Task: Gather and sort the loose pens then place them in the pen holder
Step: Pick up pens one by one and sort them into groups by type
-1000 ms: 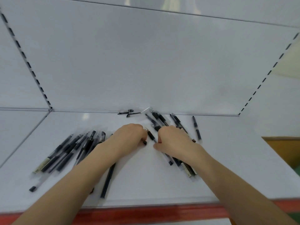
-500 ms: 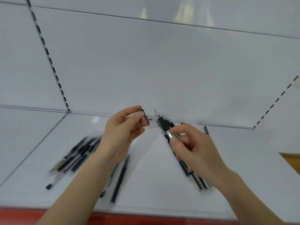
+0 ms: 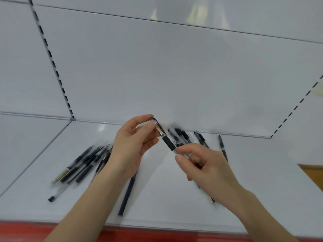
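I hold one clear pen with a black grip [image 3: 166,139] above the white shelf, between both hands. My left hand [image 3: 132,147] pinches its clear cap end at the top. My right hand [image 3: 204,165] grips its barrel lower down. A bundle of black pens [image 3: 83,163] lies on the shelf to the left, partly hidden by my left wrist. A single black pen [image 3: 126,194] lies between my forearms. More black pens [image 3: 185,135] lie fanned out behind and under my right hand. One pen [image 3: 222,147] lies apart on the right. No pen holder is in view.
The white shelf [image 3: 166,203] has a red front edge [image 3: 122,233] and a white back panel [image 3: 174,75] with slotted uprights at left and right. A wooden surface [image 3: 314,173] shows at the far right.
Both hands rose from the shelf; the cap in my left hand and the pen in my right hand have come together into one pen held between them. The view tilted slightly.
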Tool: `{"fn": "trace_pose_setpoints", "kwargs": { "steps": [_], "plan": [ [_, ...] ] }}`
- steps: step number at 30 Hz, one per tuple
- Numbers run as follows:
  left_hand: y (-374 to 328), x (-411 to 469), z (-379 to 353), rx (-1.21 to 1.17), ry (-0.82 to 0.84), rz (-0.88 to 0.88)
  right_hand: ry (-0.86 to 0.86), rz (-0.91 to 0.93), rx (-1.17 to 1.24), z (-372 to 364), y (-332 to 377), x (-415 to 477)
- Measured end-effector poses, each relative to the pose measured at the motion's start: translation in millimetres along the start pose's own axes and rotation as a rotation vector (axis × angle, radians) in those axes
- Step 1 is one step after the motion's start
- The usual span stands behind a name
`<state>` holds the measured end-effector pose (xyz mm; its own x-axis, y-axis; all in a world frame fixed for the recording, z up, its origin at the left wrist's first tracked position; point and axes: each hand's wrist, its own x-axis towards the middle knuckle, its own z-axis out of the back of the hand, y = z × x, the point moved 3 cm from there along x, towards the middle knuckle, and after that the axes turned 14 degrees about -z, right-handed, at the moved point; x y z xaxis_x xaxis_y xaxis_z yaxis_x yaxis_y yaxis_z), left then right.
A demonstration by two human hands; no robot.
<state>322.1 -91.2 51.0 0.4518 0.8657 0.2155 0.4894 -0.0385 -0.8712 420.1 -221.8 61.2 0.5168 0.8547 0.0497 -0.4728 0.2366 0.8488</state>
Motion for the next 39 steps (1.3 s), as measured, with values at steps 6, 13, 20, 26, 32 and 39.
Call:
{"fn": "trace_pose_setpoints", "kwargs": {
  "steps": [6, 13, 20, 26, 32, 39],
  "plan": [
    [0, -6, -4, 0.085, 0.011, -0.071, 0.004, -0.01, 0.029, -2, -6, 1],
    [-2, -6, -15, 0.117, 0.052, -0.115, -0.017, 0.0, 0.048, 1, -5, -3],
    [17, 6, -4, 0.42, 0.108, -0.064, -0.048, -0.1, -0.08, 34, -30, 5],
    [37, 5, 2, 1.16, 0.394, -0.151, -0.136, -0.156, -0.326, 48, -61, -1],
    [47, 7, 7, 1.459, 0.524, -0.136, -0.055, -0.148, -0.589, 26, -58, -4],
    [45, 5, 8, 1.441, 0.517, -0.117, -0.065, -0.147, -0.866, 1, -46, 13]
  ]
}}
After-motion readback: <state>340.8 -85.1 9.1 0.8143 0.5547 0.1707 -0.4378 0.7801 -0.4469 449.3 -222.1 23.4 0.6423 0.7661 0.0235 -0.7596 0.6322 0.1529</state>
